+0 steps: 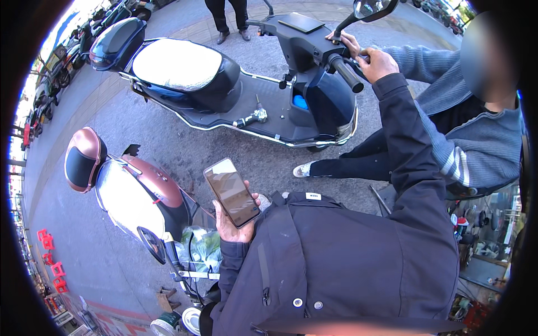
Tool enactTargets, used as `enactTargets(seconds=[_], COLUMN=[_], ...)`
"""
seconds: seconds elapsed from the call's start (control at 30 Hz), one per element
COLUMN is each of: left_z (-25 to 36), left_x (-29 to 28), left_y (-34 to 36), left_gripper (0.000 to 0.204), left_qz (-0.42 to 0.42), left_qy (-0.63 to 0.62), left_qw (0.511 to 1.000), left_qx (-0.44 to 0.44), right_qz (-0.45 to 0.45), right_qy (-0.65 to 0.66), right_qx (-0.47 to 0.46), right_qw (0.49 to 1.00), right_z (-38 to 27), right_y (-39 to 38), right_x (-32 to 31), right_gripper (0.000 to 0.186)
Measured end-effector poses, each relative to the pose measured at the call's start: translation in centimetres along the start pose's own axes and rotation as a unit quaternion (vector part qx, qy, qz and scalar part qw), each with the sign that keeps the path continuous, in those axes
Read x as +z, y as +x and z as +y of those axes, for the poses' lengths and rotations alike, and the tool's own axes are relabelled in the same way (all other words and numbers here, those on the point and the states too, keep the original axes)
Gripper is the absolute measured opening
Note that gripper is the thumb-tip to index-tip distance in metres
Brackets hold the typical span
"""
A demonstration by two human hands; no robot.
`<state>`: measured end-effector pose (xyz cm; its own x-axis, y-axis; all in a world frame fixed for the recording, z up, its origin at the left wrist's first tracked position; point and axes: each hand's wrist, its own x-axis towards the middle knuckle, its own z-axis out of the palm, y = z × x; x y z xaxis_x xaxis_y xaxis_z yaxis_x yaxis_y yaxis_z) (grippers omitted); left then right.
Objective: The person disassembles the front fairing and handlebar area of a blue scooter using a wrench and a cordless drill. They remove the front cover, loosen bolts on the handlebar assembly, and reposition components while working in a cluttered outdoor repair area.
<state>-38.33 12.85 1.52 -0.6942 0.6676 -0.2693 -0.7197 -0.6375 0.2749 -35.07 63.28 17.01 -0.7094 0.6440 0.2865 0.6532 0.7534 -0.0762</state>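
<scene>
Phone (pixel 232 193) lies in my left hand (pixel 228 229), fingers closed round its edges; well apart, my right hand (pixel 380 66) curls beside the dark scooter's handlebar grip (pixel 348 74), its hold I cannot tell. Between phone and footboard (pixel 213 116) edge, pavement (pixel 249 155) leaves me room.

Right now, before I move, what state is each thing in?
Phone: in left grip, screen up.
Dark scooter: standing, pale seat cover on.
Dark tail box: shut.
Right grip: at dark scooter's handlebar, closure unclear.
Drill: lying on footboard, unheld.
Pink scooter: standing, pale seat cover on.
Pink tail box: shut.
</scene>
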Motion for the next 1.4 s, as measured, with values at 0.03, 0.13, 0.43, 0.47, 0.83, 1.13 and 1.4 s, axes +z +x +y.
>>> enactTargets(seconds=[0.03,0.13,0.43,0.47,0.83,1.13,1.4], left_z=[0.0,0.2,0.3,0.3,0.1,0.6,0.2], left_x=[-0.1,-0.1,0.2,0.2,0.2,-0.6,-0.5], left_y=[0.0,0.3,0.8,0.8,0.5,-0.1,0.4], left_gripper=[0.072,0.071,0.069,0.069,0.069,0.069,0.070], left_qz=[0.000,-0.005,0.001,0.004,-0.001,0.018,0.020], left_qy=[0.000,0.000,0.002,0.003,0.003,-0.001,-0.002], left_qw=[1.000,1.000,1.000,1.000,1.000,1.000,0.999], left_qx=[-0.001,-0.007,-0.025,-0.025,-0.029,-0.014,-0.041], right_qz=[0.002,0.004,-0.011,-0.012,0.029,0.190,0.143], right_qy=[0.003,0.008,0.004,0.013,0.020,0.160,0.274], right_qx=[0.005,0.019,0.008,0.002,-0.063,-0.114,-0.022], right_qw=[1.000,1.000,1.000,1.000,0.997,0.962,0.951], right_z=[-0.1,0.0,-0.4,-0.7,-0.1,-4.6,-6.4], right_y=[-0.1,-0.5,-0.5,-0.3,4.4,-5.0,-14.6], right_x=[-0.1,-0.5,-0.4,-0.1,6.2,0.6,0.7], right_gripper=[0.032,0.032,0.033,0.033,0.034,0.023,0.016])
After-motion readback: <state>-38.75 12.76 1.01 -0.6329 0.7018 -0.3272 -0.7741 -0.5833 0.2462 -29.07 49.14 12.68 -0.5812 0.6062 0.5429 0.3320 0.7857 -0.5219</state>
